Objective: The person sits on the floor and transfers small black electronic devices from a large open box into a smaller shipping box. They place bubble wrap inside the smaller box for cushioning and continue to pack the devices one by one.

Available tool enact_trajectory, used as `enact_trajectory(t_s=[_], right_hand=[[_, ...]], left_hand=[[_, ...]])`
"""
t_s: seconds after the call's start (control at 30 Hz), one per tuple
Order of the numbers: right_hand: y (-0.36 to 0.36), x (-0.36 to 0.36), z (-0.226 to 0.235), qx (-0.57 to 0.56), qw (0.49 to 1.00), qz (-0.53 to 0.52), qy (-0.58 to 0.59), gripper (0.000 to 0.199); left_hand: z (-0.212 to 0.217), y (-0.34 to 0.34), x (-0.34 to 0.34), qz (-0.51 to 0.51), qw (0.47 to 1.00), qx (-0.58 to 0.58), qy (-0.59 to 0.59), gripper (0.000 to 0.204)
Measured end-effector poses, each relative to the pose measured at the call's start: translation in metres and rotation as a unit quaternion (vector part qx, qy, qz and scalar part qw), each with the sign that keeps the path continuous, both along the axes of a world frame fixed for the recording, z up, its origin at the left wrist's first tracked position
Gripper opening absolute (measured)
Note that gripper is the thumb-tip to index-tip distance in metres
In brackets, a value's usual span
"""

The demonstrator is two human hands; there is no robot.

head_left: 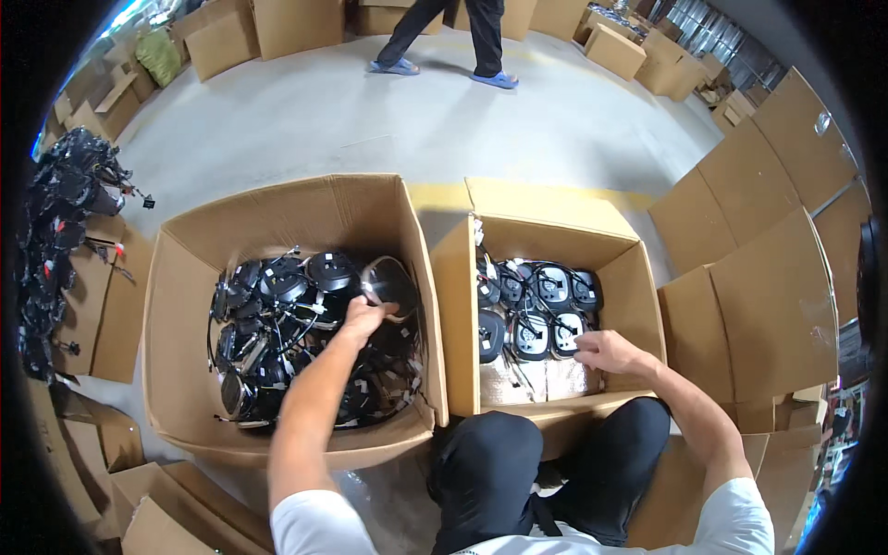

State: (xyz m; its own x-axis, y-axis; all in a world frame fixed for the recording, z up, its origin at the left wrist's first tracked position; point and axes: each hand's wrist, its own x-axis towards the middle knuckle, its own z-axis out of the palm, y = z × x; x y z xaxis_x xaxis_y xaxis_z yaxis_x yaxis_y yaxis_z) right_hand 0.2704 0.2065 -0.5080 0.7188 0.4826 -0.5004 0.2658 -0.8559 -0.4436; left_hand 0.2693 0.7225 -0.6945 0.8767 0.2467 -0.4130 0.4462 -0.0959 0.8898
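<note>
My left hand (pixel 363 319) reaches into the left cardboard box (pixel 277 208) and grips the rim of a round black unit (pixel 393 280) tilted against the box's right wall. Around it lies a jumble of similar black units (pixel 282 280) with black cables and small white plugs. Over the right cardboard box (pixel 555 231), my right hand (pixel 606 351) is closed with bent fingers, its fingertips at the edge of a white-faced unit (pixel 566 333). What those fingers hold, if anything, is hidden. In that box the units lie in rows, cables on top, above a silvery padded sheet (pixel 564 381).
Black cabled parts (pixel 69 213) are heaped at the far left. Opened cardboard boxes (pixel 768 277) stand at the right, more along the back. A person in blue slippers (pixel 495 80) is on the grey floor (pixel 277 120) beyond. My knees (pixel 495 453) are close to the right box.
</note>
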Motion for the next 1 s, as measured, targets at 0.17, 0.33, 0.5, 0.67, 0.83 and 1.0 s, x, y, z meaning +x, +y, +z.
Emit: enact_trajectory(t_s=[0.17, 0.33, 0.5, 0.67, 0.83, 1.0], right_hand=[[0.078, -0.005, 0.073, 0.163, 0.986, -0.021, 0.03, 0.053], [0.218, -0.018, 0.1, 0.436, 0.891, -0.019, 0.12, 0.085], [0.249, -0.054, 0.127, 0.508, 0.839, -0.132, 0.144, 0.054], [0.177, -0.04, 0.159, 0.479, 0.86, -0.174, 0.01, 0.047], [0.145, -0.073, 0.254, 0.321, 0.935, 0.116, -0.1, 0.058], [0.176, -0.079, 0.262, 0.39, 0.912, 0.108, -0.064, 0.056]], left_hand=[[0.167, 0.03, -0.044, 0.026, 0.93, -0.336, -0.145, 0.046], [0.27, -0.001, -0.086, 0.012, 0.883, -0.381, -0.273, 0.054], [0.298, -0.026, -0.123, 0.129, 0.854, -0.372, -0.34, 0.04], [0.303, -0.007, -0.159, 0.21, 0.807, -0.386, -0.395, 0.037], [0.299, -0.022, -0.163, 0.044, 0.935, -0.091, -0.34, 0.033], [0.342, -0.093, -0.164, -0.129, 0.934, -0.079, -0.322, 0.04]])
